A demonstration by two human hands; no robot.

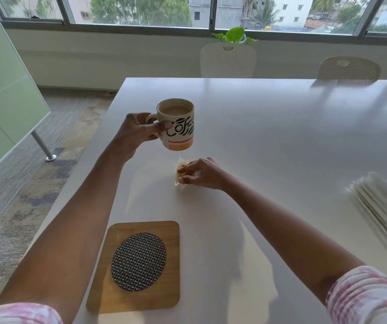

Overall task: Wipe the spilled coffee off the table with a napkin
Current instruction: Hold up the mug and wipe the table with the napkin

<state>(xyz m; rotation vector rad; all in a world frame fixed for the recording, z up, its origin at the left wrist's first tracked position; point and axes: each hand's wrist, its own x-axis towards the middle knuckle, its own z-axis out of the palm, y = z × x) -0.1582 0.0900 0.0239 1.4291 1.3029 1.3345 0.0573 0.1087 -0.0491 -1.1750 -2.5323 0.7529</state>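
The left hand (138, 130) is reaching from the lower left, fingers closed on the handle of a mug (177, 123) of coffee, holding it upright above the table (281, 127) at centre frame. Just below and right of it, the right hand (200, 173) is lying palm down, fingertips pressing a napkin (180, 170) flat to the table. The napkin is mostly covered; its long axis seems to be running top to bottom. A coaster (138, 265) is sitting at lower centre.

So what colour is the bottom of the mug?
Orange on the mug, clearest in the head view.
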